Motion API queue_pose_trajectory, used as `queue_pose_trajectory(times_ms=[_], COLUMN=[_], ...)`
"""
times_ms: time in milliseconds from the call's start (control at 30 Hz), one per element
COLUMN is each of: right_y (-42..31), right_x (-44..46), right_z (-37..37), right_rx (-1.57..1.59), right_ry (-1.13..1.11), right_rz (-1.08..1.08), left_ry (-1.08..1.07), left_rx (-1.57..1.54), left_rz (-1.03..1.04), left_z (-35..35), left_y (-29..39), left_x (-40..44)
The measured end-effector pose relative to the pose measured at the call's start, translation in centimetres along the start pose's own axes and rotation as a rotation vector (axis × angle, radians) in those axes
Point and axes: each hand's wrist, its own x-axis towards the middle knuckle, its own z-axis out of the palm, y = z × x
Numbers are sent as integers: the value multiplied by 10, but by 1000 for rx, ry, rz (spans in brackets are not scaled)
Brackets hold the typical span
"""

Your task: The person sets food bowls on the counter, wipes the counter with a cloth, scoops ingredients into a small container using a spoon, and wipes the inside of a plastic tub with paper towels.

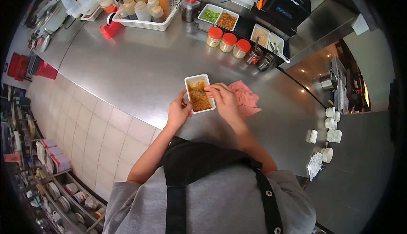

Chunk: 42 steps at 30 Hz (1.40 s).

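A white rectangular container [186,84] stands on the steel counter in front of me, with a brown-orange crumbly food [201,101] inside. My left hand [179,110] is closed on the container's left side. In my right hand [222,100] is the handle of a small metal spoon [200,91], pinched between the fingers; its tip reaches into the food. A crumpled pink cloth [246,99] lies just right of my right hand.
Behind are red-lidded jars [228,42], open jars [255,55], trays of chopped toppings [227,20], a white basket [172,19] of squeeze bottles and a black machine [284,7]. Stacked white dishes [333,136] stand at the right. Shelves are at lower left.
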Motion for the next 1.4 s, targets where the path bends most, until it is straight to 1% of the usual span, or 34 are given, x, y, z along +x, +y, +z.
queue_pose_trajectory(times_ms=[33,133,233,333,433,533,633,733,767,833,933,1033,1133,1167,1267,1367,1400], right_y=[-8,-11,6,7,-27,-35,4,1,-8,-10,3,-4,4,23,-1,-16,-11], right_x=[-2,-16,-27,-21,-14,-21,-24,-19,-20,-22,-21,-11,-6,-9,-8,-5,-7], right_z=[-9,-22,-5,-7,-33,-43,-20,-18,-19,-16,8,27,45,52,66,80,82], right_rx=[-9,-56,-202,-132,-106,-324,-247,-218,-174,-229,-224,-114,-282,-189,-177,-177,-180], right_ry=[-23,-218,-242,-127,-232,-386,-178,-94,-154,-294,-242,-157,-242,-272,-244,-235,-279], right_rz=[5,13,-170,-142,26,-27,-148,-127,-12,20,-140,-205,-295,-216,-212,-310,-301], left_ry=[3,6,-3,0,8,13,8,32,44,79,118,173,231,248,260,276,278], left_rx=[-29,-100,-114,-103,-94,-94,-110,-127,-115,-84,-45,-80,-72,-68,-4,-31,-34], left_rz=[-13,-40,-57,-62,-66,-58,-60,-67,-61,-38,-19,-51,-62,-67,-106,-120,-122], left_z=[-1,1,2,1,-2,-1,1,-2,-3,-9,-16,-23,-29,-31,-41,-45,-45], left_y=[0,1,2,4,3,3,3,-5,-5,-6,-7,-12,-16,-17,-8,-10,-9], left_x=[-1,0,-1,0,-4,-5,-8,-8,-11,-16,-28,-40,-50,-55,-66,-72,-74])
